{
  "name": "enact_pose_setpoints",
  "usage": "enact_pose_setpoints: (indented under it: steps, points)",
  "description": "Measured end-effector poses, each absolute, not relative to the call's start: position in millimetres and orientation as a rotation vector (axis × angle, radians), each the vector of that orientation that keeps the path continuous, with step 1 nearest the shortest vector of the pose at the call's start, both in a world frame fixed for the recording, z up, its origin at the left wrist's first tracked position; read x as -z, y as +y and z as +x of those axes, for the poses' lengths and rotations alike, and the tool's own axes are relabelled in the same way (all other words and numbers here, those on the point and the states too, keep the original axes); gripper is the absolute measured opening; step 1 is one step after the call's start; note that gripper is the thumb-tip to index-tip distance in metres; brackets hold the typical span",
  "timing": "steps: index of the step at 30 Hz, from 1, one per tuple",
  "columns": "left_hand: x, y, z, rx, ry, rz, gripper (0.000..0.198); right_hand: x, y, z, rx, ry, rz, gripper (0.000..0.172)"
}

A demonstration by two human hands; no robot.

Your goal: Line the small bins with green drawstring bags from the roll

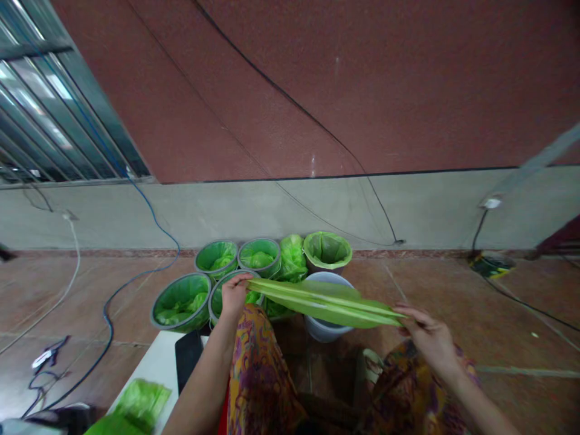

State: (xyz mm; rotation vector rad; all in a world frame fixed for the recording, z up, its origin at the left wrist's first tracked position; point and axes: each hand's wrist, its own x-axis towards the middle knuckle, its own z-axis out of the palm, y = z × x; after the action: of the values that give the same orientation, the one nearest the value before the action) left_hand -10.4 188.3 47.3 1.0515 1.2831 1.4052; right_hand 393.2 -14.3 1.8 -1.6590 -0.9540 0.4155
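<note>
A flat green plastic bag (324, 301) is stretched level between my two hands, above my knees in patterned cloth. My left hand (234, 294) pinches its left end, fingers closed. My right hand (428, 334) grips its right end, fingers curled on the edge. Under the bag stands a grey bucket (324, 329) with no liner showing. Behind it several buckets lined with green bags (182, 300) stand in a cluster on the floor.
A green bucket (327, 249) stands by the wall. A white board (156, 365) at lower left carries a dark phone-like slab (188, 357) and a stack of green bags (138, 402). Cables (106, 314) run over the tiled floor at left and right.
</note>
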Motion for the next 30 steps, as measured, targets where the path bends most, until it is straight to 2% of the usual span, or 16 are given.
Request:
enact_pose_setpoints:
  steps: [7, 8, 10, 12, 14, 16, 19, 24, 27, 30]
  points:
    - [-78, 167, -36, -1.659, 0.912, 0.493, 0.024, -16, -41, 298, -0.807, -1.146, -1.587, 0.025]
    - [-76, 153, -37, -1.606, 0.865, 0.428, 0.026, -18, -46, 277, -0.891, -1.216, -1.555, 0.024]
    - [-71, 122, -33, -1.342, 0.814, 0.359, 0.044, -23, -53, 239, -0.988, -1.379, -1.465, 0.023]
    - [-67, 94, -29, -1.106, 0.744, 0.344, 0.064, -29, -54, 209, -0.986, -1.608, -1.386, 0.023]
    - [-70, 76, -29, -1.038, 0.719, 0.362, 0.074, -34, -51, 188, -0.959, -1.811, -1.333, 0.027]
    - [-77, 68, -34, -0.999, 0.782, 0.397, 0.07, -35, -44, 170, -0.958, -1.968, -1.304, 0.03]
    - [-86, 65, -41, -0.929, 0.938, 0.457, 0.054, -27, -34, 143, -0.989, -2.191, -1.22, 0.03]
    - [-74, 60, -45, -0.957, 1.137, 0.554, 0.042, -5, -33, 97, -1.045, -2.517, -0.834, 0.009]
    - [-64, 52, -53, -0.993, 1.22, 0.607, 0.039, -12, -30, 101, -1.189, -2.339, -0.76, 0.019]
    - [-62, 41, -71, -0.991, 1.242, 0.6, 0.042, -16, -3, 143, -1.191, -1.856, -1.204, 0.031]
